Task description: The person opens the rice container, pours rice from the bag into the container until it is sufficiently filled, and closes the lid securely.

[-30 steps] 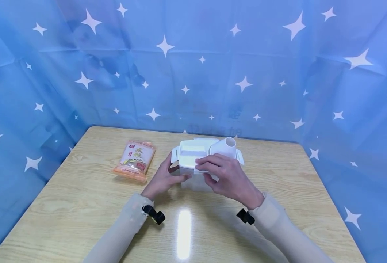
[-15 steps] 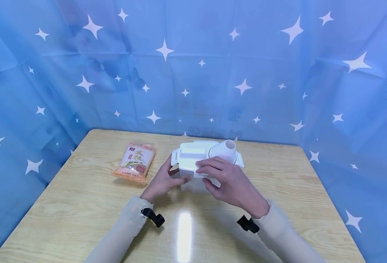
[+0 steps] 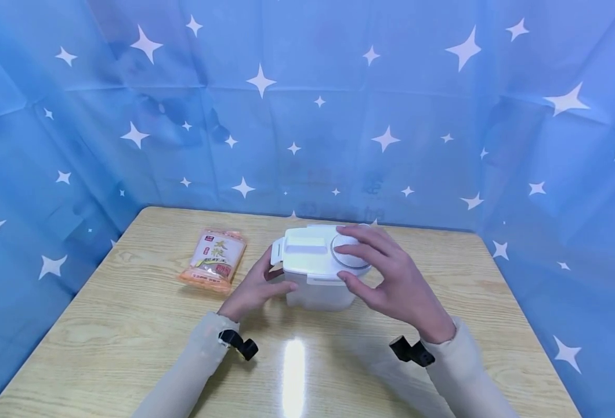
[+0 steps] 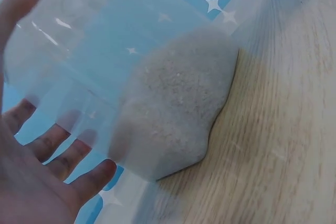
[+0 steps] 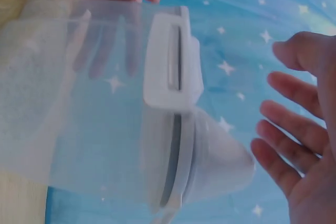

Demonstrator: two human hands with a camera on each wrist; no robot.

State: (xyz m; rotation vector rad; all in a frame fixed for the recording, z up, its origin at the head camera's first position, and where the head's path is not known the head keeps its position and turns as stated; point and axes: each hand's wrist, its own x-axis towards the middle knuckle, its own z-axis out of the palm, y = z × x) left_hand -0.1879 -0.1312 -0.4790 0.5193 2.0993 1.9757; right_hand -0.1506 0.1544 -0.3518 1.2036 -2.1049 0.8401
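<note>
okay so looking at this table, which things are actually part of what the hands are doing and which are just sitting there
In hand:
- clear container with white lid
- round cap on the lid, under the right hand
- grain inside the container
- left hand against the container's side

Lying about:
- orange packet, left of the container on the wooden table

hands: two, a left hand (image 3: pixel 255 287) and a right hand (image 3: pixel 396 278)
clear containers: one container (image 3: pixel 315 290), with grain lying in its bottom
white lids: one lid (image 3: pixel 307 255) on that container
round white cups on the lid: one cup (image 3: pixel 350 253)
orange packets: one packet (image 3: pixel 214 257)
wooden tables: one table (image 3: pixel 130 325)
black wrist mounts: two, one wrist mount (image 3: pixel 239 343) per sleeve
star-printed blue cloth backdrops: one backdrop (image 3: pixel 307 104)
</note>
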